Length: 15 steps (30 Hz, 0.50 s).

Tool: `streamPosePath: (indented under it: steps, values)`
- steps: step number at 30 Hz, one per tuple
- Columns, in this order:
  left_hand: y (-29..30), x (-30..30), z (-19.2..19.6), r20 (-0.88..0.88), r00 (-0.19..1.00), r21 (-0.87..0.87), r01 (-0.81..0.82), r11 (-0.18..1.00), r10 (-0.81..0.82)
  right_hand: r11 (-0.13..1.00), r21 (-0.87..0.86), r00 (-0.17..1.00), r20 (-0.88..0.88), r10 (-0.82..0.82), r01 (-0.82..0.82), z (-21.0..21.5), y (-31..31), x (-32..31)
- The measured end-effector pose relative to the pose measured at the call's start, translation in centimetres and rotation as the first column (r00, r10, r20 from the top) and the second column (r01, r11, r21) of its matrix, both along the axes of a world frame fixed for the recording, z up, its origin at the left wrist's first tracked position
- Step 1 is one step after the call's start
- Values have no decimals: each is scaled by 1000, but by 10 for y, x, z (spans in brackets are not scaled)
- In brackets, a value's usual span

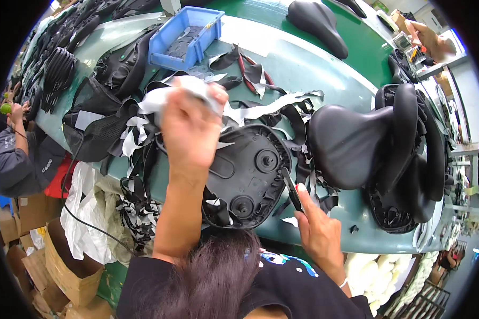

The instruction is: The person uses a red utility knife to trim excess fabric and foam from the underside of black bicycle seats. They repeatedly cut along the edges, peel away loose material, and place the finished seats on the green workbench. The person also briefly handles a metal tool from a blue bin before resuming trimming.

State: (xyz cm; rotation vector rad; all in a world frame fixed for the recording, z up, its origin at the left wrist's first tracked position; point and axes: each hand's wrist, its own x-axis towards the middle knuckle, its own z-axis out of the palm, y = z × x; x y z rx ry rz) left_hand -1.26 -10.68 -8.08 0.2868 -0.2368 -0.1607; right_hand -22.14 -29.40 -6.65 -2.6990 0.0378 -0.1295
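Glass-topped worktable (351,238), one. At its right end, saddle pile (348,141): black, smooth covers, at least four, overlapping, exact count unclear. Worked saddle (245,178), one, lies underside up at the near edge, about mid-length: matt black plastic shell, two round mounts with a central post each, one looped outline moulded in, cover gathered in puckers round the rim; left part hidden by the forearm. One more saddle (319,27), top up, sits on the green surface by the far edge. Cardboard box (80,276), open, on the floor off the near left corner; contents can't tell. Blue bin (167,59), one, near the far edge, left of centre: dark flat pieces (182,47) inside, too many to count. Left hand (189,127) raised over the saddle's left side, motion-blurred, fingers closed round a pale strip (155,101). Right hand (322,228) at the saddle's right side, fingers wrapped on one dark cutting tool (291,190), tip at the rim. Black and white scraps (274,105), many, uncounted, behind and beside the saddle. Small black bit (354,229), one, near edge, right of the hand.
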Motion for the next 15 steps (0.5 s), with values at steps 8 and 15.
streamPosePath:
  steps: [8, 15]
  values:
    - [2, -10, 16, 436, 840, 782, -531, -327, -322, 975, -222, 999, -37, -16, 7, 26, -17, 46]
    - [-3, -40, -12, 357, 913, 635, -391, -666, -196, 907, -400, 974, -224, 41, -130, 40, -3, 14]
